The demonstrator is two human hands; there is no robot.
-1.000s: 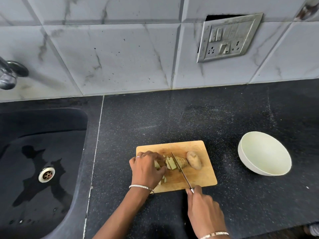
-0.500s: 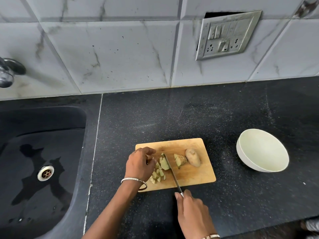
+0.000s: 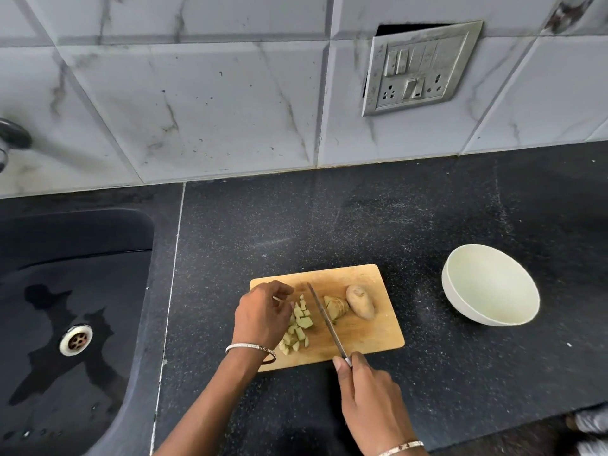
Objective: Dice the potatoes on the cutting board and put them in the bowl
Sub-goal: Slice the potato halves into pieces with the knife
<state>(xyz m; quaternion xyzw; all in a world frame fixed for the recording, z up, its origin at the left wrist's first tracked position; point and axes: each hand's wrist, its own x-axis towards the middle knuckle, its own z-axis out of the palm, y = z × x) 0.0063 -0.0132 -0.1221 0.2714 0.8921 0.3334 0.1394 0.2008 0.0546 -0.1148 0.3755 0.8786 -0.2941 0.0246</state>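
A wooden cutting board (image 3: 368, 337) lies on the black counter. Several pale potato dice (image 3: 297, 324) lie in a loose heap on its left half. Right of them sits a sliced potato piece (image 3: 335, 307), touching a whole unpeeled potato (image 3: 360, 301). My right hand (image 3: 371, 399) grips the handle of a knife (image 3: 325, 319) whose blade lies between the dice and the sliced piece. My left hand (image 3: 263, 315) rests over the left of the board, fingers loosely curled beside the dice, holding nothing. The white bowl (image 3: 490, 284) stands to the right, nothing visible inside.
A black sink (image 3: 65, 317) with a metal drain (image 3: 76, 339) and water patches lies left of the counter. A tap (image 3: 10, 139) shows at the far left edge. The tiled wall carries a switch plate (image 3: 418, 69). The counter's front edge runs at lower right.
The knife has swept the cut dice leftwards away from the sliced piece. My left hand let go of the potato and drew back to the left; the dice now lie spread out.
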